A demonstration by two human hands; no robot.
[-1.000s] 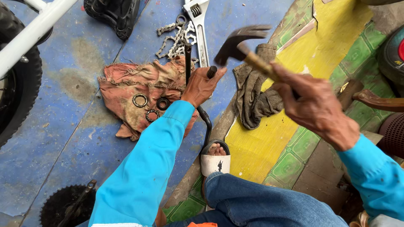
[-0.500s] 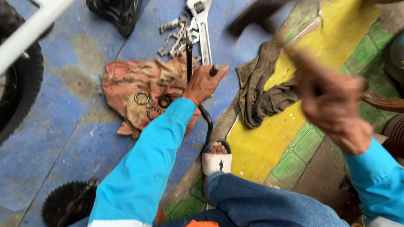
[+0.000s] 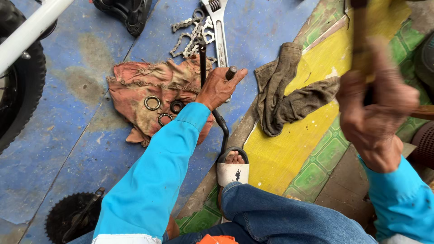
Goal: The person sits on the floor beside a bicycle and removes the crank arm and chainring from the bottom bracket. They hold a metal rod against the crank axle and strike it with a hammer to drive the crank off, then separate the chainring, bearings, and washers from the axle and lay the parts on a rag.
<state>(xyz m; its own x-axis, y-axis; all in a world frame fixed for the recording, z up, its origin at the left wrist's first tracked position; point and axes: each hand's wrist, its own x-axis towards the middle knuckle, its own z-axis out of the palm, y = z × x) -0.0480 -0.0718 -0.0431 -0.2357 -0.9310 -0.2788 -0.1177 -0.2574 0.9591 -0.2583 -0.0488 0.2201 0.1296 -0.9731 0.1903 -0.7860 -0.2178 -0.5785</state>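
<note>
Two weathered hands: left hand (image 3: 218,88) clamped around bent black steel crank (image 3: 216,115), right hand (image 3: 375,113) fisted on blurred wooden hammer handle (image 3: 360,40)

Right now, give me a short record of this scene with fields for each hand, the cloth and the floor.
left hand: grips a dark bent metal rod standing on the cloth
right hand: raised, blurred, closed on a wooden handle
cloth: reddish rag carrying three metal rings
floor: adjustable wrench, chain, grey rag

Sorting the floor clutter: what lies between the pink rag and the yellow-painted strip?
In the head view, the left hand gripping a black bent bar, then a grey cloth.
</note>
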